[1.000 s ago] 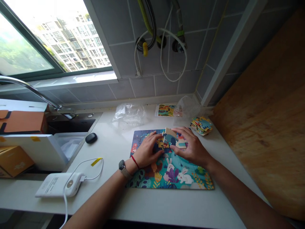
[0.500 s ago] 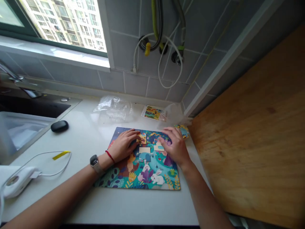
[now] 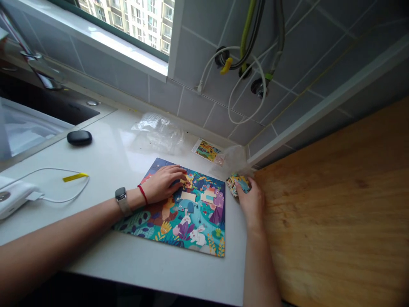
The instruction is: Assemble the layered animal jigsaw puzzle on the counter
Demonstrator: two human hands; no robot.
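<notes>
A colourful jigsaw puzzle with rabbits, plants and other animals lies on the white counter, with pale gaps in its upper middle. Across its upper left rests my left hand, fingers stretched out. Its fingertips touch a yellow puzzle piece lying on the picture. To the right of the board, my right hand grips a stack of puzzle pieces between thumb and fingers. Part of the stack is hidden by that hand.
Behind the puzzle lie a clear plastic bag, a small picture card and another clear bag. A wooden panel stands close on the right. At left are a black oval case, a white cabled device and a sink.
My right hand has left the puzzle's upper right and moved right onto the stack of pieces. My left hand stays on the puzzle. The view has turned and tilted somewhat.
</notes>
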